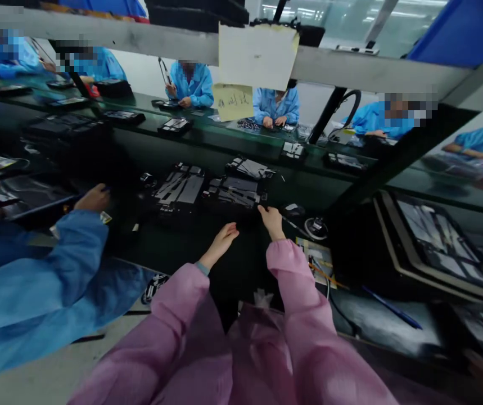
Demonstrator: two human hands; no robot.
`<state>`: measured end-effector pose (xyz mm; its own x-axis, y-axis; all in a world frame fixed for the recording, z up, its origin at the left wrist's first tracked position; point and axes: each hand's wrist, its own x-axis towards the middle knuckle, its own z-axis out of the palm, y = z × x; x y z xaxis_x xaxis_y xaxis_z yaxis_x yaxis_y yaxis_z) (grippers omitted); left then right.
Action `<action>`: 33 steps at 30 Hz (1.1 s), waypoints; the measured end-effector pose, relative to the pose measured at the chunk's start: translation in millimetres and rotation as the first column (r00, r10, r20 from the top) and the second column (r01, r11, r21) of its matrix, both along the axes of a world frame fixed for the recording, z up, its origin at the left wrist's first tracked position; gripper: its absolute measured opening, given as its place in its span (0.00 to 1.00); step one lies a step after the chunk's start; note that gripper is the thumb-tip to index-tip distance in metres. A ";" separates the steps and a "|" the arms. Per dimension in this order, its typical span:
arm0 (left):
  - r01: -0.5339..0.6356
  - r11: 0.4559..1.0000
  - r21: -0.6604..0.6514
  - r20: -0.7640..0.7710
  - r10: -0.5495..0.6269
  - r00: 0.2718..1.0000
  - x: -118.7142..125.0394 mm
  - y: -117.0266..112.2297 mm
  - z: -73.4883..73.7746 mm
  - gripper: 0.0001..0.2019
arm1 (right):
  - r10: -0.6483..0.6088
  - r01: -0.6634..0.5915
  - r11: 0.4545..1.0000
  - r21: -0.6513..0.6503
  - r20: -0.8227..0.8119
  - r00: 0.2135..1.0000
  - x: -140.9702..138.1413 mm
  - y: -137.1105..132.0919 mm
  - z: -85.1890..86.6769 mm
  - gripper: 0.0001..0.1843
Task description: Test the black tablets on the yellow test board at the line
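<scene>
My left hand [223, 242] hovers over the dark bench with fingers stretched out and nothing visible in it. To its right, my right hand [271, 219] has thumb and fingers closed at the front right corner of a black tray [235, 194] of flat grey and silver parts. Whether they grip the tray's edge or a small piece is hard to tell in the dark. Left of that tray lies another tray [181, 185] of long grey strips and plates. A third group of silver parts [249, 167] sits just behind.
A roll of tape [316, 227] and a cable-fitted board [317, 261] lie to the right. Beyond them stand stacked black trays [439, 242] and a blue pen [393, 307]. At left, a co-worker's blue sleeve [72, 247] reaches over the bench. A metal shelf bar [174, 42] crosses above.
</scene>
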<state>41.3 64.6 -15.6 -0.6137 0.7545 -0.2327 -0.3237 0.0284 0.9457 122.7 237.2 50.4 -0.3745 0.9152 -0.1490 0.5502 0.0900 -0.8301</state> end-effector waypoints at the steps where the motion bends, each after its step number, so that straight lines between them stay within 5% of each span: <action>1: 0.002 1.000 0.005 -0.014 -0.002 1.000 1.2 0.4 -1.9 0.17 | -0.020 0.019 1.000 -0.024 -0.027 0.999 -3.0 -0.8 1.1 0.11; 8: -0.028 0.995 0.099 0.037 0.024 0.999 2.9 -9.9 5.1 0.14 | -0.116 0.058 0.981 -0.185 -0.318 0.941 -3.3 -14.8 25.6 0.09; 12: -0.037 0.981 0.190 0.191 0.000 0.982 -5.5 -37.7 15.6 0.24 | -0.146 0.055 0.976 -0.209 -0.455 0.879 61.3 -42.7 26.4 0.12; 16: -0.037 0.976 0.216 0.328 -0.037 0.944 -3.6 -75.2 20.8 0.26 | -0.165 0.045 0.966 -0.253 -0.478 0.863 147.5 -76.5 -2.8 0.16; 20: -0.055 0.996 -0.067 0.031 0.057 0.998 4.2 -105.6 10.8 0.31 | -0.066 0.013 0.985 -0.171 -0.309 0.949 180.4 -103.5 -32.5 0.17; 23: -0.077 0.962 -0.263 -0.255 0.008 0.967 1.6 -119.8 -3.8 0.36 | 0.052 -0.041 0.993 0.112 -0.096 0.994 162.6 -111.3 -38.7 0.16; 25: -0.095 0.937 -0.336 -0.427 -0.061 0.902 -2.2 -124.7 -10.9 0.34 | 0.211 -0.235 0.892 0.387 0.104 0.972 139.5 -112.0 -37.2 0.19; 27: -0.158 0.925 -0.347 -0.617 -0.098 0.781 -3.6 -126.6 -12.4 0.30 | 0.374 -0.512 0.668 0.540 0.352 0.858 115.6 -111.1 -34.8 0.21; 29: -0.250 0.930 -0.270 -0.799 -0.071 0.598 -0.3 -126.5 -8.0 0.26 | 0.464 -0.681 0.512 0.524 0.498 0.733 97.1 -109.1 -33.7 0.20; 33: -0.173 0.970 -0.171 -0.956 -0.121 0.268 17.4 -117.7 6.9 0.20 | 0.533 -0.811 0.379 0.446 0.612 0.585 82.6 -102.6 -34.7 0.12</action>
